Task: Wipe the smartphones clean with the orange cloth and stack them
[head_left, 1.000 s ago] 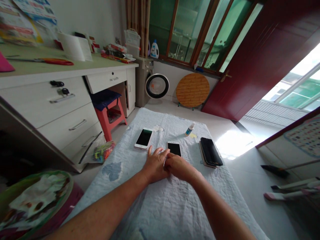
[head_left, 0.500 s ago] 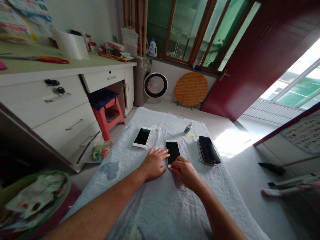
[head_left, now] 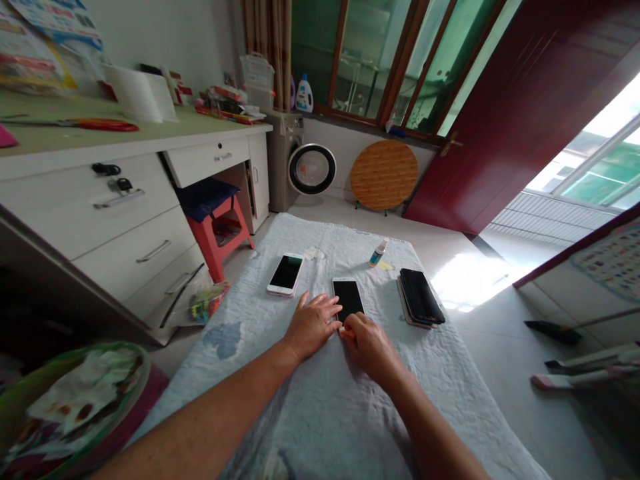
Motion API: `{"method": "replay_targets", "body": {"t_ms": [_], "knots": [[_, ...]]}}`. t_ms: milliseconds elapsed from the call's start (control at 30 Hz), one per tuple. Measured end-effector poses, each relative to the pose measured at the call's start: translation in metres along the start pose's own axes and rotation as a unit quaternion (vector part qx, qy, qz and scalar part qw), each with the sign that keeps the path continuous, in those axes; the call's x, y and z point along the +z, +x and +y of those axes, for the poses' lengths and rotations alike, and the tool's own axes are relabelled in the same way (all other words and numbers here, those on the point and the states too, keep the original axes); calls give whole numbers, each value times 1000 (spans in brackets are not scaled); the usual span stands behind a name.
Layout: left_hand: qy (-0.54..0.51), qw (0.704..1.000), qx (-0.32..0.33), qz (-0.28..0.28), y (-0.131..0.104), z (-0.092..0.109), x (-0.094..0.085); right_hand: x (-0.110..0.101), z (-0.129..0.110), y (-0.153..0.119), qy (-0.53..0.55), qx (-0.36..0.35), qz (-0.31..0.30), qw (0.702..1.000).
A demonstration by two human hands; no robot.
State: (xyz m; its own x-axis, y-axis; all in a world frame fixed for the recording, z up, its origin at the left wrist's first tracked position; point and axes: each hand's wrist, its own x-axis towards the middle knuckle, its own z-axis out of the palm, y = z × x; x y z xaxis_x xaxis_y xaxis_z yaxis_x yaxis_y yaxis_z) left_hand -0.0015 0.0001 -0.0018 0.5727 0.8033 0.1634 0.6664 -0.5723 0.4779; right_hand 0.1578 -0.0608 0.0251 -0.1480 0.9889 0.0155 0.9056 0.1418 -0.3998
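A white-framed phone with a dark screen (head_left: 349,298) lies face up on the pale blue cloth (head_left: 320,247). My left hand (head_left: 313,325) rests flat with spread fingers, their tips at the phone's left edge. My right hand (head_left: 367,340) has its fingers pressed together at the phone's lower end, covering part of it; what they pinch, if anything, is too small to name. Another white phone (head_left: 285,274) lies to the left. On the right, a black phone (head_left: 421,296) sits on a lighter flat item. A small spray bottle (head_left: 379,253) stands behind the phones.
A desk (head_left: 200,133) with drawers runs along the left, with a red stool (head_left: 220,233) beside it. At the lower left is a bin (head_left: 145,393) holding crumpled tissues. A washing machine (head_left: 285,160) and a round wooden tabletop (head_left: 384,175) are beyond the cloth.
My left thumb has moved up toward the phone's lower left corner. My right hand has shifted slightly at the phone's lower end. The view has moved a little.
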Motion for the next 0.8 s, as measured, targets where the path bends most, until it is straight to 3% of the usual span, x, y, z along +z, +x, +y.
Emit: {"method": "replay_targets", "body": {"t_ms": [267,633,800], "knots": [[-1,1000,6,-5,2,-3,2,-7,18,-6,10,5,15,1000],[10,1000,5,25,-1,0,6,-1,2,-4,18,-74,-8,997],[11,1000,0,30,-1,0,9,0,3,-4,4,-43,2,999]]}}
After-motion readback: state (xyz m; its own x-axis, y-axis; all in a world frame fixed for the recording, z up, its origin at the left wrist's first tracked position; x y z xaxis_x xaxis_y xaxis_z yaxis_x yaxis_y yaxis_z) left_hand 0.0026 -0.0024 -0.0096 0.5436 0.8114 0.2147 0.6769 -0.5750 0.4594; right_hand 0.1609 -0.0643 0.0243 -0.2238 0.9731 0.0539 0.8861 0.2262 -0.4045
